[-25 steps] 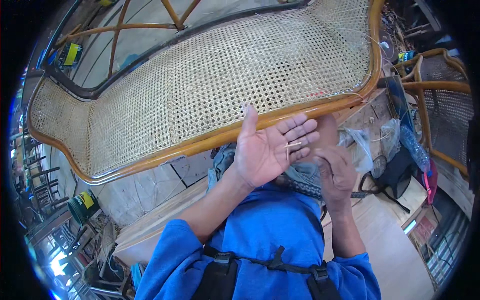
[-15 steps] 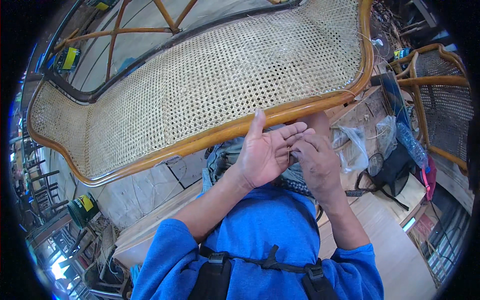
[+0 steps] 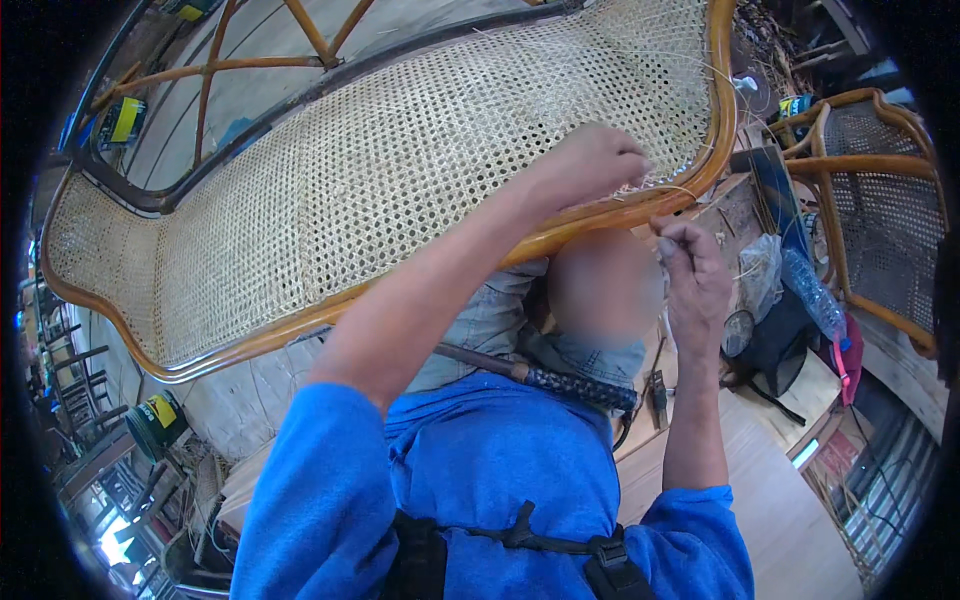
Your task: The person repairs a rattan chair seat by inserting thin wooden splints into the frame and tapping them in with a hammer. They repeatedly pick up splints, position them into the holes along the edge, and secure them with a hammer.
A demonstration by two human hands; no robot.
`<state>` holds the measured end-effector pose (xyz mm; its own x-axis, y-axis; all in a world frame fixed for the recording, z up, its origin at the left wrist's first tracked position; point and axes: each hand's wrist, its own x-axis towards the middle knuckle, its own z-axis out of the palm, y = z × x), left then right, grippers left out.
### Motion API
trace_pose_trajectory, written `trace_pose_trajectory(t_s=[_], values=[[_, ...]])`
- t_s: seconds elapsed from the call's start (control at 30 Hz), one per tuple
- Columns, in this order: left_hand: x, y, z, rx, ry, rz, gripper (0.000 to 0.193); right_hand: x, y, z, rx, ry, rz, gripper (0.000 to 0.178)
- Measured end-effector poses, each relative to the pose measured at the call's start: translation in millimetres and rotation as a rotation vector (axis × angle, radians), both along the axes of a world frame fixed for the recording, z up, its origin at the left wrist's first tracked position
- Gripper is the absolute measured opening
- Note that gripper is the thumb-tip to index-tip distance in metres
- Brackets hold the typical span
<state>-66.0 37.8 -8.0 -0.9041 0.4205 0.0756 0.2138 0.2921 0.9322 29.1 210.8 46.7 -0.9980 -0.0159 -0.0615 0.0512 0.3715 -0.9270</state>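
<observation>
A long curved rattan frame (image 3: 570, 228) filled with woven cane webbing (image 3: 400, 150) lies across my lap. Over the webbing's near right part is my left hand (image 3: 592, 168), fingers curled down close to the rim; what they grip, if anything, is hidden. A thin cane strand (image 3: 672, 188) arcs over the rim just right of those fingers. Below the rim, my right hand (image 3: 700, 275) is raised with thumb and fingers pinched together; anything between them is too small to make out. A tool with a black braided handle (image 3: 580, 387) rests on my lap.
At the right stand a second caned rattan piece (image 3: 885, 180), a clear plastic bag (image 3: 760, 268), a plastic bottle (image 3: 812, 292) and a black bag (image 3: 785, 340). A dark tin (image 3: 158, 425) stands at lower left. Pale boards (image 3: 750, 470) lie beside me.
My left hand has left its open, palm-up pose by my right hand and reached up and right over the webbing. My right hand has moved right and slightly up toward the rim.
</observation>
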Motion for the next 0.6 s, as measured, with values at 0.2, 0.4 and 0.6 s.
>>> trace_pose_trajectory(t_s=[0.2,0.4,0.6], values=[[-35,22,26,-0.426,0.025,-0.109,0.024,-28,0,-10,0.126,0.032,0.034,0.005],[9,9,14,-0.394,0.238,0.014,0.025,-23,26,-13,-0.001,-0.021,-0.036,0.004],[-10,14,6,-0.367,-0.046,-0.191,0.027,-26,7,-23,-0.057,-0.076,0.021,0.005]])
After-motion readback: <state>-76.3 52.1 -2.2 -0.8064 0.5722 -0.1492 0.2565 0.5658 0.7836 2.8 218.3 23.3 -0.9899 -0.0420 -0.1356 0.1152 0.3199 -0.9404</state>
